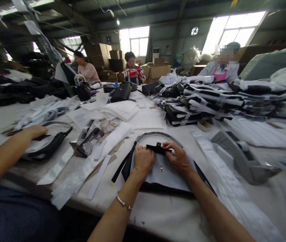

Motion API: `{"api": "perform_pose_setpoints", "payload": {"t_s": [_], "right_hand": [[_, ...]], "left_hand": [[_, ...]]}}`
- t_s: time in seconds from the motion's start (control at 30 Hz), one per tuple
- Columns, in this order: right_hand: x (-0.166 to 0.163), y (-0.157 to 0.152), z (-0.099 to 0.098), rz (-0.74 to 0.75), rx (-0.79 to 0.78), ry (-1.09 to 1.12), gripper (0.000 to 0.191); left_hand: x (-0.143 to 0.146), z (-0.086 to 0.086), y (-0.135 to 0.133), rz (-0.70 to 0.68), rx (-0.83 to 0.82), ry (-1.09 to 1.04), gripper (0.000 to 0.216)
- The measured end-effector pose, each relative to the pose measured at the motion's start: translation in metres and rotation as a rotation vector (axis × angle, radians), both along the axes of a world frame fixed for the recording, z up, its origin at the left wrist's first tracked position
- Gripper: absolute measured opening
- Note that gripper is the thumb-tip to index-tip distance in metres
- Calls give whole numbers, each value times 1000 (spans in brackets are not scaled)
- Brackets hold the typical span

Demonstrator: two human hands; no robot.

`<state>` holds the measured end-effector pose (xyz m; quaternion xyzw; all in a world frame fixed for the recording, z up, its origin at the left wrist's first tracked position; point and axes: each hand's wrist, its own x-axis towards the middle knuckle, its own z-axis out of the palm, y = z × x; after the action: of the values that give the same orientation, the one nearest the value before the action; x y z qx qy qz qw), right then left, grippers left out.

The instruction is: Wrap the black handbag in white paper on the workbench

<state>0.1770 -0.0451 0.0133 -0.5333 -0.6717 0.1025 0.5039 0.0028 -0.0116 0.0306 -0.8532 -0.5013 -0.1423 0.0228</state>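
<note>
A black bag (pixel 168 189) lay on the worktop (pixel 169 208), right in front of the person. A pale sheet (pixel 170 171) covered most of its front, and a small gold piece (pixel 161 169) showed in the middle of it. The bag's handle (pixel 155 133) made a curve at the top, with shiny wrap on it.

The right hand (pixel 180 158) had its grip closed on the right end of a small black flap (pixel 157 148). The left hand (pixel 144 159) was curled at the flap's left end, but I could not tell if its grip was pinching.

The bag looked light and soft, so it would likely bend and sag if lifted by one edge. The flap looked a bit stiffer, and its two ends seemed good places to hold. The sheet looked thin and might slip or crease. The gold piece looked hard and easy to scratch, so fingers were best kept off it.

A gray tape holder (pixel 245 158) stood to the right. On the left, another person's hand (pixel 35 131) was at a second black bag (pixel 48 151).
</note>
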Motion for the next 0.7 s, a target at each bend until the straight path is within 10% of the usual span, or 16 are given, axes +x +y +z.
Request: {"api": "perform_pose_setpoints", "payload": {"t_s": [0.3, 0.7], "right_hand": [[0, -5, 8, 174, -91, -68, 57], [10, -31, 34, 393, -458, -155, 48]], "left_hand": [[-8, -8, 3, 193, 30, -106, 23], [-14, -14, 9, 155, -12, -282, 32]]}}
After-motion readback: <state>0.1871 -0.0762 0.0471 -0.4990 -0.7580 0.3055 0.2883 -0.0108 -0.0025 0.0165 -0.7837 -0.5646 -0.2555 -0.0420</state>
